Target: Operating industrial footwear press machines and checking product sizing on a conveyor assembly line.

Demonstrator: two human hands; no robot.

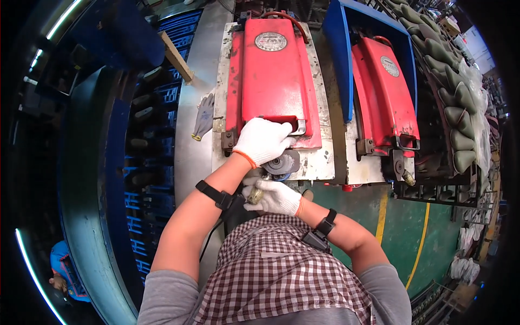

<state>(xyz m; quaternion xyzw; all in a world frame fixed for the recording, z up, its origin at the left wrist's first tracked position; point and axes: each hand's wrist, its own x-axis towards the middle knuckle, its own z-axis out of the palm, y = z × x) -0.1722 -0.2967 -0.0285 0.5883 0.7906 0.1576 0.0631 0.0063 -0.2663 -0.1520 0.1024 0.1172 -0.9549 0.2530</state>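
Running along the left side of the large red casing (274, 76) is a steel bench (189, 146). A blue hood (342, 59) stands to the casing's right, partly enclosing a second red casing (383, 92) beside the first. The person's left grip (264, 140), in a white glove, is closed over the left part of the handle at the first casing's front edge, fingertips hidden. The right grip (276, 197), also white-gloved, is below that edge, fingers curled around a yellowish lump. A grey glove (205, 116) lies left of the casing. Just below its front is a grey disc (284, 162). The dark metal handle (301, 128) projects from that front, and the lump (254, 195) sits lower still.
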